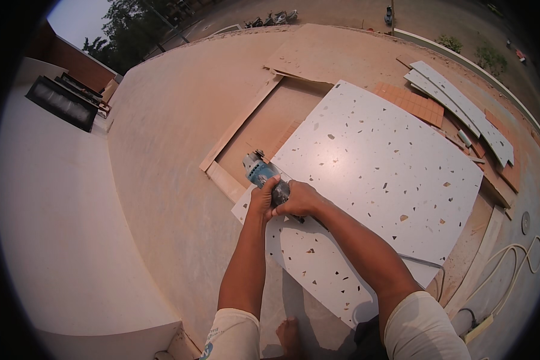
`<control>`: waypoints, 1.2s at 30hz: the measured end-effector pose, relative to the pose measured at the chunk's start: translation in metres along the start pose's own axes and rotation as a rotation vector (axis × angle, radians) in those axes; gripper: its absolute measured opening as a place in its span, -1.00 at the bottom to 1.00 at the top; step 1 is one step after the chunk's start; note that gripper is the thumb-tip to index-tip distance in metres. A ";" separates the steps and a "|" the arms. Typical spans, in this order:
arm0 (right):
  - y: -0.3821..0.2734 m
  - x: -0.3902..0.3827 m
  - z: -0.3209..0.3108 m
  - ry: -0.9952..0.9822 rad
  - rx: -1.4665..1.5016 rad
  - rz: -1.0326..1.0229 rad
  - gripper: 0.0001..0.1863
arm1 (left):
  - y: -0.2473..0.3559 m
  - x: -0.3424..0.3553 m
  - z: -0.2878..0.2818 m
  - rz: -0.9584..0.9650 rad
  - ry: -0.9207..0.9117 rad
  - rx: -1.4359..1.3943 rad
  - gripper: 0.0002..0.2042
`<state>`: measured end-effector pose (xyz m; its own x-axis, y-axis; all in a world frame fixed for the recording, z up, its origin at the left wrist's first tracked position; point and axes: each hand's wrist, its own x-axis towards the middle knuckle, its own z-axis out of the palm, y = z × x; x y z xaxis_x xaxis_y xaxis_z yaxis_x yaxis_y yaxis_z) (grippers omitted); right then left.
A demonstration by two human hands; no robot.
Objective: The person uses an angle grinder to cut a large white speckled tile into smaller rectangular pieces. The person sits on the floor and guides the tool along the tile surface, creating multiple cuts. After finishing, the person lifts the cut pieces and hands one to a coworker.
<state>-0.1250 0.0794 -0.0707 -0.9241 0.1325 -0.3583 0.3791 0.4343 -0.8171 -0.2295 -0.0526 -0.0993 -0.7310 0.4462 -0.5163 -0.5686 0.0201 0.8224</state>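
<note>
While both hands [282,200] were clamped around the blue angle grinder [263,174], it looked heavy, rigid, best gripped along its body over the brittle terrazzo tile [378,174].

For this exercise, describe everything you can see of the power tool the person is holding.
The power tool is a handheld grinder-type cutter with a blue body and grey metal head. It lies low at the left edge of the white speckled tile, head pointing away from the person. The left hand and right hand both grip its rear. Any blade is hidden.
</note>
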 end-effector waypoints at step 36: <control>0.007 -0.007 -0.002 -0.019 0.011 -0.003 -0.10 | -0.004 -0.009 0.011 -0.007 0.031 -0.044 -0.57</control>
<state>-0.1163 0.0832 -0.0727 -0.9242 0.1142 -0.3645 0.3771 0.4249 -0.8230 -0.2169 -0.0470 -0.0952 -0.7381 0.4181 -0.5296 -0.5890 -0.0166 0.8079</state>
